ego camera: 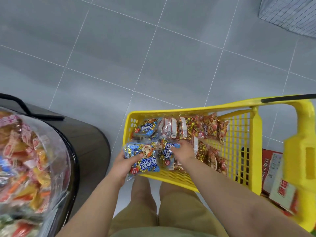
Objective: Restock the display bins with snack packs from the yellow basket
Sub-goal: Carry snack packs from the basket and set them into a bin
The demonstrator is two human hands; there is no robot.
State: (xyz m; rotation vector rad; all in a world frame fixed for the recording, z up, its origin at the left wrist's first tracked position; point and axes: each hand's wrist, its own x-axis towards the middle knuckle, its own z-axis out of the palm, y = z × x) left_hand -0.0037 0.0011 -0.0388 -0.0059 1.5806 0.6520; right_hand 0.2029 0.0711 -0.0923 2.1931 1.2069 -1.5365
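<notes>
The yellow basket (239,142) stands on the floor in front of me with several snack packs in it. My left hand (124,164) grips a blue snack pack (145,159) at the basket's near left corner. Reaching into the basket, my right hand (183,150) has its fingers curled on another blue pack (166,151). More blue packs (147,128) lie at the far left of the basket. Red-and-gold packs (205,127) fill its middle. The display bin (34,161) of mixed snacks sits at my left, blurred.
The bin has a clear curved wall and a black rim (75,159) on a dark stand (92,139). A red-and-white carton (277,178) lies right of the basket. A grey mat (290,12) lies at the far right. Grey floor tiles (153,57) stretch ahead.
</notes>
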